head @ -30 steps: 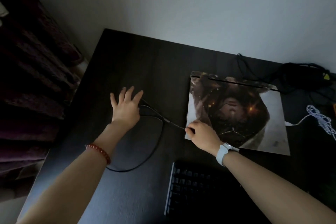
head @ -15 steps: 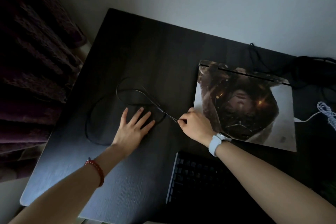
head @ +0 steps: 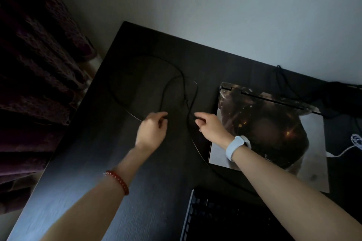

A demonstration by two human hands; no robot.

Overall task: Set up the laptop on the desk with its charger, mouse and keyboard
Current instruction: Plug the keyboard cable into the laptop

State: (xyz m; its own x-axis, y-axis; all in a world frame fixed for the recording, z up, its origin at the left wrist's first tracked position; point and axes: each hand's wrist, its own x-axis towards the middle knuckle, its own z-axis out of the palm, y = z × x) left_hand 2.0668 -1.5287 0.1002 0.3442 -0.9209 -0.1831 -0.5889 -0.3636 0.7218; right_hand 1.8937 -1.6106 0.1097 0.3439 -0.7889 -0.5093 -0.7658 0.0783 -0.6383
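Dim light falls on the dark surface point(head: 82, 172) under a pale wall. Only a corner of the keyboard point(head: 213, 219) shows at the bottom edge. Closed laptop point(head: 274, 135) lies right, long axis running away toward the wall. Looping black cable point(head: 172, 82) is hard to trace; left hand point(head: 151, 131) and right hand point(head: 210, 126) each pinch it with curled fingers.

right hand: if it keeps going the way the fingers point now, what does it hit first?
Likely the black cable looped just ahead of the right hand, whose fingers point left toward the left hand. Height above the desk is unclear.
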